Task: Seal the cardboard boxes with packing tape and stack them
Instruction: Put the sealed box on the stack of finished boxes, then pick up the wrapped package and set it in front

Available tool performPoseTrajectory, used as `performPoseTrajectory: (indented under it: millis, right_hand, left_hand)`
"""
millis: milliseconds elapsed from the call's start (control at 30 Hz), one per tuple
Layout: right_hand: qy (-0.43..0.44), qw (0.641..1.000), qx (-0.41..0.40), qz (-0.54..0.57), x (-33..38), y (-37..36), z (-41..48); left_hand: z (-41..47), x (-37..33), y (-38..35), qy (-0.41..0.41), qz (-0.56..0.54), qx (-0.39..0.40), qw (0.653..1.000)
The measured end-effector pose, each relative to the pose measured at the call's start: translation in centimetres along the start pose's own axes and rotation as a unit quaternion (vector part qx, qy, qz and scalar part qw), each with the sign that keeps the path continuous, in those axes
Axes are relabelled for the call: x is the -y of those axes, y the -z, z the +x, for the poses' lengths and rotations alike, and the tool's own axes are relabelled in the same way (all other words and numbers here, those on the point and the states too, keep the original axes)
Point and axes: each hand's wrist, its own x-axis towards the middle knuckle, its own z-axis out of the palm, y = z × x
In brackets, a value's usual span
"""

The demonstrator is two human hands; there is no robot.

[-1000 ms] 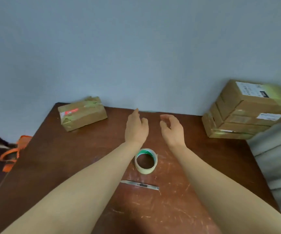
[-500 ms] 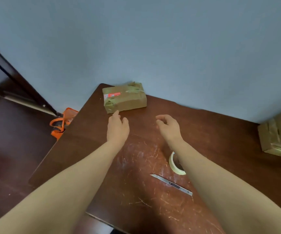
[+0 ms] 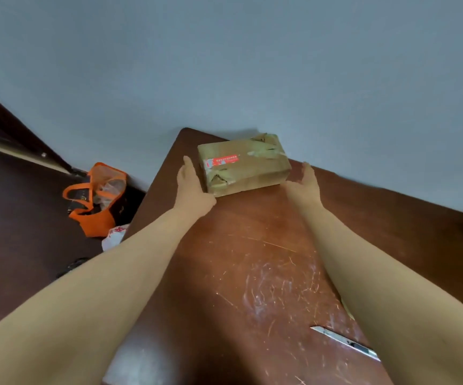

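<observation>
Flanking the box on the table, left grip and right grip are spread apart, empty; it looks taped, stacking seemingly remains

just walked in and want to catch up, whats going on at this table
A person reaches with both bare hands for a cardboard box at the far corner of the wooden table. The left hand is open at the box's left end, and the right hand is open beside its right end. Neither has gripped it yet. A utility knife lies by the right forearm, and an orange bag sits on the floor.
</observation>
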Motion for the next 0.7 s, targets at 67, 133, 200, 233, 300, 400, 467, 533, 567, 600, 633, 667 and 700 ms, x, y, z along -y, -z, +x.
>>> performPoseTrajectory:
  millis: [67, 133, 200, 233, 300, 400, 467, 533, 567, 600, 633, 667, 700]
  right_hand:
    - [-0.010, 1.000, 0.010, -0.006, 0.9, -1.2, 0.8]
    - [-0.011, 1.000, 0.020, -0.020, 1.1, -1.8, 1.4]
    - [-0.013, 0.999, 0.018, -0.032, 1.2, -2.1, 1.4]
    - [-0.018, 0.999, 0.012, -0.033, 1.2, -2.2, 1.3]
    - [-0.028, 0.999, 0.000, -0.031, 0.9, -2.3, 0.9]
    - [-0.036, 0.999, -0.011, -0.023, 0.4, -2.0, -0.2]
    - [-0.049, 0.999, -0.014, 0.007, 0.2, -1.5, -1.4]
    - [-0.067, 0.996, 0.002, 0.059, -0.4, -1.1, -3.0]
    - [-0.069, 0.995, 0.014, 0.075, -0.9, -0.9, -3.8]
    - [-0.067, 0.994, 0.023, 0.081, -1.5, -0.7, -4.7]
    - [-0.060, 0.995, 0.031, 0.079, -2.2, -0.5, -5.5]
    - [-0.051, 0.995, 0.039, 0.075, -2.9, -0.2, -6.1]
    - [-0.043, 0.995, 0.047, 0.071, -3.6, 0.0, -6.6]
  left_hand:
    - [1.9, -0.1, 0.7, -0.018, 0.057, 0.038, 0.997]
    - [4.0, -0.4, 1.6, -0.041, 0.134, 0.064, 0.988]
    - [5.6, -0.4, 2.3, -0.065, 0.160, 0.099, 0.980]
    - [6.2, -0.4, 2.5, -0.075, 0.153, 0.120, 0.978]
    - [6.5, -0.1, 2.6, -0.086, 0.151, 0.145, 0.974]
    - [4.7, 0.3, 1.7, -0.084, 0.196, 0.160, 0.964]
    - [2.7, 0.9, 0.9, -0.074, 0.191, 0.157, 0.966]
    - [0.3, 1.7, 0.0, -0.063, 0.163, 0.140, 0.975]
    - [-0.9, 2.1, -0.4, -0.059, 0.152, 0.131, 0.978]
    - [-2.3, 2.6, -0.9, -0.055, 0.148, 0.121, 0.980]
    - [-3.6, 3.0, -1.3, -0.049, 0.148, 0.108, 0.982]
    - [-5.0, 3.4, -1.7, -0.041, 0.148, 0.097, 0.983]
    - [-6.4, 3.8, -2.0, -0.031, 0.144, 0.089, 0.985]
